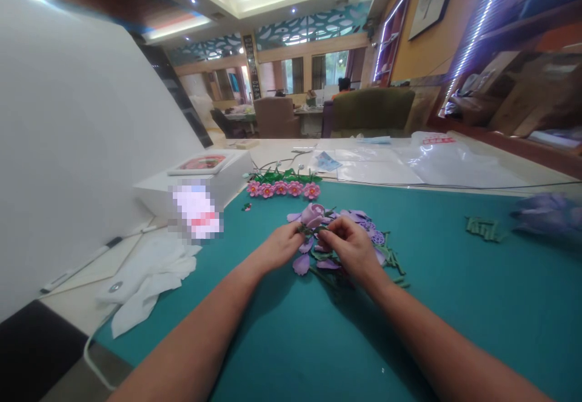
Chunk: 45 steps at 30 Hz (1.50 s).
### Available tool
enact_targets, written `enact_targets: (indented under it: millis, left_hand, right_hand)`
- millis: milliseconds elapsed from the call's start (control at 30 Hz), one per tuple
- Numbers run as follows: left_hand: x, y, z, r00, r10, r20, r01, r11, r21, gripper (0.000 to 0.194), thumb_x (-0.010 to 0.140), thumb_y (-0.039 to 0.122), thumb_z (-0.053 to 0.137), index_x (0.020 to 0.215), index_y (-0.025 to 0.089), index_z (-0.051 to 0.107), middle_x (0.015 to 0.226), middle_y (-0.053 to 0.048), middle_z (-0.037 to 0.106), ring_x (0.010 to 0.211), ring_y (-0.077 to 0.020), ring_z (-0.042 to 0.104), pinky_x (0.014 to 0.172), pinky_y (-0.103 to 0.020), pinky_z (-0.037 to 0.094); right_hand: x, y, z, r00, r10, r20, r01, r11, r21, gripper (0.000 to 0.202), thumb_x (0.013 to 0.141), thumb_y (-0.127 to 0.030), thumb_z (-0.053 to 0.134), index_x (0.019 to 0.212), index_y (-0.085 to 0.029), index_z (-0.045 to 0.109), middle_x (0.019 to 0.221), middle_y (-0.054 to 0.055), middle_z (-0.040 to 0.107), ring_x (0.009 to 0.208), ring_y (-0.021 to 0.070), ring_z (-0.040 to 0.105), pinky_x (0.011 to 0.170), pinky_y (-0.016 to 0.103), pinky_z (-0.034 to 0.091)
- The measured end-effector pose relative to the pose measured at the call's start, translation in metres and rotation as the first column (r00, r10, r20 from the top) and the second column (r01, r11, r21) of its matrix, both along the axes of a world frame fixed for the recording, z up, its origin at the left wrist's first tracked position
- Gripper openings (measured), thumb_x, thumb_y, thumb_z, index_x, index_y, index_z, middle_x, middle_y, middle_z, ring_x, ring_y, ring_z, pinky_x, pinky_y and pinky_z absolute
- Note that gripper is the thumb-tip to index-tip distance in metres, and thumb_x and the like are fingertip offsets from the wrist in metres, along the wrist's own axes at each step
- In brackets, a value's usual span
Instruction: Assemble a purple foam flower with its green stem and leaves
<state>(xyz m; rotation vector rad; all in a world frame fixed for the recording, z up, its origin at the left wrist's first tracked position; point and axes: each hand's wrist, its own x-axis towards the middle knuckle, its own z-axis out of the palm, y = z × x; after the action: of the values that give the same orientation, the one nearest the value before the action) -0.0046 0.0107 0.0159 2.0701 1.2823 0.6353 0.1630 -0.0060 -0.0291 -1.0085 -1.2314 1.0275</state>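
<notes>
A pale purple artificial flower (313,214), its petals cupped like a rosebud, stands roughly upright between my hands. My left hand (285,245) is closed, pinching the flower near its green base. Close beside it, my right hand (354,247) has thumb and fingertips pressed together on a small dark green piece under the bloom; its exact shape is partly hidden by the fingers. Loose purple petals (301,264) lie below and around both hands. Behind the right hand are a purple lattice-like round piece (377,237) and several short green stem pieces (396,261).
Pink flowers (282,190) with green leaves form a row on the green mat (273,341). More green pieces (482,228) and a purple bundle (545,213) lie right. Left are a blurred-out phone (196,211), white box (159,191) and white tissue (150,293). Clear plastic bags (459,162) lie behind.
</notes>
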Motion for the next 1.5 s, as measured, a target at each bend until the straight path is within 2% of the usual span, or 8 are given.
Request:
enact_targets:
  millis: [367,567,700,900,1133,1367,1500]
  left_hand:
    - [0.0022,-0.0025,0.0,1.0,-0.019,-0.023,0.02,1.0,0.01,0.019,0.082,0.029,0.045,0.076,0.017,0.058,0.074,-0.002,0.061,0.072,-0.0187,0.055,0.058,-0.025,0.037]
    - [0.0011,-0.0011,-0.0038,0.999,-0.045,0.014,0.044,0.997,0.064,0.026,0.086,0.037,0.046,0.087,0.019,0.065,0.078,-0.003,0.066,0.082,-0.0229,0.06,0.067,-0.026,0.042]
    - [0.0017,-0.0011,-0.0041,0.999,-0.053,-0.006,0.053,0.993,0.102,0.025,0.088,0.035,0.045,0.087,0.02,0.066,0.079,-0.003,0.068,0.086,-0.0237,0.061,0.07,-0.026,0.043]
    - [0.0048,-0.0036,-0.0022,0.998,-0.042,-0.056,0.048,0.992,0.116,0.025,0.09,0.031,0.043,0.084,0.018,0.063,0.078,-0.003,0.066,0.077,-0.0201,0.06,0.067,-0.025,0.041]
    - [0.0063,-0.005,-0.0029,0.995,-0.012,-0.099,0.023,0.994,0.108,0.029,0.092,0.034,0.04,0.08,0.018,0.06,0.076,-0.003,0.063,0.073,-0.0184,0.056,0.062,-0.025,0.037]
    - [0.0042,-0.0022,-0.0038,0.998,-0.053,-0.03,0.054,0.997,0.046,0.027,0.09,0.036,0.042,0.077,0.018,0.057,0.072,-0.001,0.059,0.07,-0.0171,0.053,0.06,-0.024,0.035]
    - [0.0011,-0.0005,-0.0028,0.996,0.019,0.087,-0.019,1.0,-0.002,0.014,0.086,0.032,0.047,0.086,0.018,0.053,0.07,0.002,0.056,0.065,-0.0148,0.051,0.059,-0.024,0.036]
  right_hand:
    - [0.0017,0.0036,-0.0062,0.999,-0.007,0.051,0.006,1.0,0.013,0.023,0.07,-0.039,0.073,0.068,-0.025,0.054,0.06,-0.003,0.061,0.057,0.0166,0.056,0.056,0.029,0.045]
    - [0.0017,0.0035,-0.0081,0.998,-0.03,0.058,0.028,0.999,0.032,0.025,0.069,-0.042,0.073,0.067,-0.025,0.054,0.06,-0.002,0.061,0.06,0.0179,0.057,0.057,0.03,0.046]
    - [0.0011,0.0027,-0.0074,0.998,-0.044,0.053,0.041,0.998,0.051,0.028,0.069,-0.045,0.073,0.067,-0.025,0.054,0.059,-0.002,0.06,0.059,0.0173,0.056,0.056,0.029,0.045]
    - [0.0009,0.0016,-0.0061,0.995,-0.065,0.07,0.06,0.996,0.069,0.029,0.069,-0.047,0.072,0.066,-0.025,0.054,0.06,-0.001,0.061,0.06,0.0166,0.055,0.057,0.029,0.045]
    - [0.0015,0.0009,-0.0051,0.994,-0.08,0.079,0.074,0.994,0.08,0.029,0.07,-0.047,0.073,0.066,-0.025,0.055,0.061,-0.001,0.062,0.06,0.0169,0.055,0.057,0.029,0.045]
    - [0.0003,0.0017,-0.0066,0.995,-0.055,0.087,0.049,0.996,0.067,0.025,0.074,-0.045,0.069,0.071,-0.024,0.056,0.062,-0.002,0.06,0.058,0.0154,0.055,0.057,0.029,0.047]
    - [-0.0017,0.0007,-0.0044,1.0,0.016,0.006,-0.017,0.998,0.06,0.027,0.075,-0.043,0.07,0.09,-0.021,0.061,0.073,0.0,0.064,0.067,0.0171,0.061,0.061,0.029,0.05]
